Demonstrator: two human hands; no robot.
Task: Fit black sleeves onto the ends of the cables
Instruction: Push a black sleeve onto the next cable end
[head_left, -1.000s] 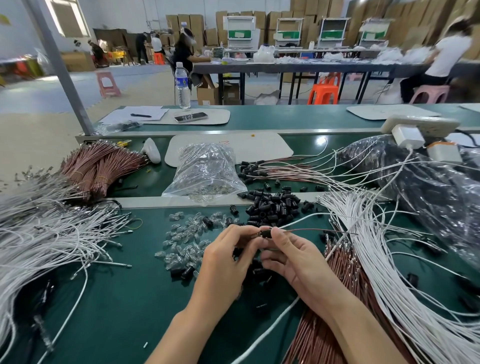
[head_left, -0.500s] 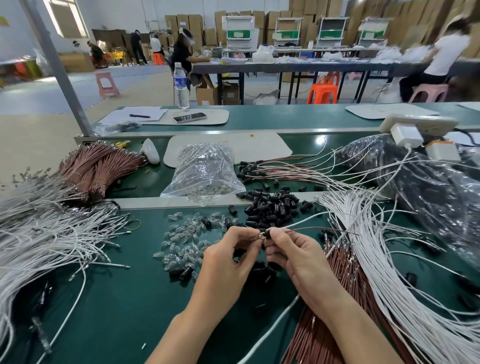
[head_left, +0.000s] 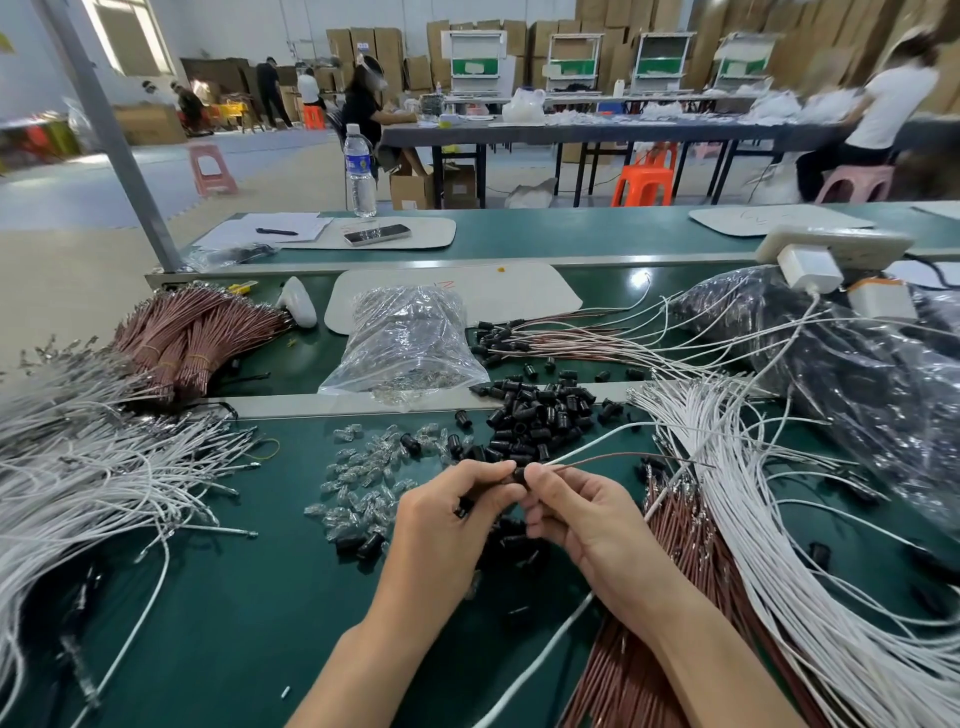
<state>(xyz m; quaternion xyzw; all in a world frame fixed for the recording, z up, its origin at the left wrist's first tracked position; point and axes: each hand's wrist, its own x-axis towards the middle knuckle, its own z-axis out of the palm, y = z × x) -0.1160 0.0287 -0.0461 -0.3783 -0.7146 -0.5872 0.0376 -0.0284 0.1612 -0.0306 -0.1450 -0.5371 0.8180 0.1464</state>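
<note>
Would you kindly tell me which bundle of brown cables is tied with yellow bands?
The fanned bundle at far left, behind the white cables; the brown cables beside the right hand show no bands.

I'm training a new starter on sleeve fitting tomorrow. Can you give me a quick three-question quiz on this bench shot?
1. Fill in: the left hand pinches a black ___ while the right hand pinches the brown cable feeding into it.
2. True or false: the water bottle stands upright beyond the phone.
3. The loose sleeve pile lies: A) on the green bench, just beyond the hands; B) on the floor; C) on a chair.
Key: 1 sleeve; 2 true; 3 A.
</note>
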